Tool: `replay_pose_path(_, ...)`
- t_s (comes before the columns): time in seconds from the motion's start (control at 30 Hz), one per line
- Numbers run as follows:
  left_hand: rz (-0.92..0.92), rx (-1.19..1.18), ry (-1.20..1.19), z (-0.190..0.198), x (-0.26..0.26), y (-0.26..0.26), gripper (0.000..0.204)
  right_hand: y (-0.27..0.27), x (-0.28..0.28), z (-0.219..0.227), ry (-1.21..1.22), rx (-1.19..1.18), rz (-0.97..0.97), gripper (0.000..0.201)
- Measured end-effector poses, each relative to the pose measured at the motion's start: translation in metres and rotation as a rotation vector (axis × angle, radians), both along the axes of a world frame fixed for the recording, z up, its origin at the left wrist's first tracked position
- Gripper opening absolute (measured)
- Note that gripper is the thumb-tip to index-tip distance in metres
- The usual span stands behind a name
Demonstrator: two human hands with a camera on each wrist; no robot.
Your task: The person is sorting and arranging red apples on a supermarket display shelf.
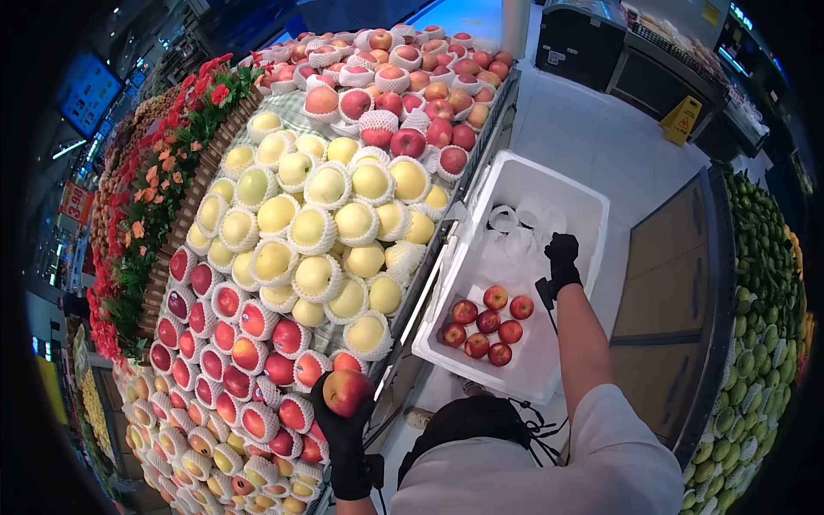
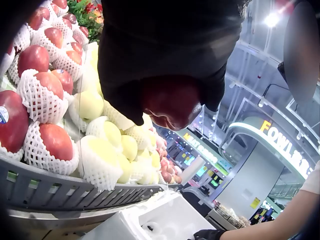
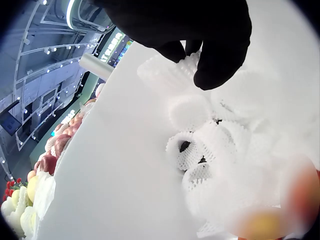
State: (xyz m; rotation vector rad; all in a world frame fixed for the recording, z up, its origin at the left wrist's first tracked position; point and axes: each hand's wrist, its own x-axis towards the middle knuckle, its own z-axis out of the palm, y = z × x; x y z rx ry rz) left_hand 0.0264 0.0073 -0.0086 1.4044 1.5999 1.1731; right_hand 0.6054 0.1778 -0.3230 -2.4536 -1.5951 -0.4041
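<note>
my left hand (image 1: 342,433), in a black glove, holds a red apple (image 1: 348,392) with a yellowish patch, its fingers curled round the sides and the top of the fruit showing. the apple is up over the near edge of the sloping display (image 1: 292,112), beside red fruit in white foam sleeves (image 1: 245,354).

my right hand (image 1: 562,257), gloved too, is over the white box (image 1: 536,176), near its right wall. its fingers are narrow, pinching a white foam net (image 3: 162,75) between the tips (the right wrist view shows this best). below them, more foam nets (image 1: 515,227) lie loosely together in the far part of the box, some standing open like rings.

in the near part of the box sit eight bare red apples (image 1: 487,322), grouped close together. pale yellow fruit (image 1: 312,227), most of it in foam, fills the middle of the display, with more reddish fruit (image 1: 408,142) at the far end. red and orange flowers (image 1: 142,206) run along the display's left side. a yellow floor sign (image 1: 682,120) stands beyond the box.
</note>
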Motion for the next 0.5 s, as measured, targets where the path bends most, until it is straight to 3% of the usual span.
replay_pose_path(0.03, -0.009, 0.016, 0.007, 0.002, -0.004, -0.001, 0.078, -0.004, 0.000, -0.001, -0.125, 0.012, 0.074, 0.026)
replay_pose_path(0.13, -0.017, 0.035, -0.030, 0.018, -0.009, -0.002, 0.078, -0.007, -0.047, 0.059, 1.268, 0.702, -0.332, 0.018)
replay_pose_path(0.17, -0.018, 0.061, -0.012, 0.018, -0.013, -0.002, 0.078, -0.004, -0.053, 0.067, 1.014, 0.710, -0.236, 0.023)
replay_pose_path(0.23, -0.009, 0.107, 0.028, 0.016, -0.025, -0.004, 0.077, -0.007, -0.075, 0.103, 0.923, 0.712, -0.139, 0.024)
replay_pose_path(0.3, -0.008, 0.107, -0.018, 0.025, -0.031, -0.008, 0.076, -0.010, -0.107, 0.148, 0.919, 0.728, -0.034, 0.032)
replay_pose_path(0.4, 0.005, 0.100, -0.016, 0.039, -0.040, -0.017, 0.076, -0.011, -0.147, 0.172, 0.773, 0.726, 0.080, 0.028)
replay_pose_path(0.47, 0.016, 0.065, -0.111, 0.040, -0.050, -0.025, 0.079, -0.019, -0.179, 0.197, 0.848, 0.646, 0.064, 0.026)
replay_pose_path(0.5, 0.017, 0.093, -0.118, 0.041, -0.055, -0.029, 0.081, -0.018, -0.186, 0.192, 0.773, 0.680, 0.115, 0.026)
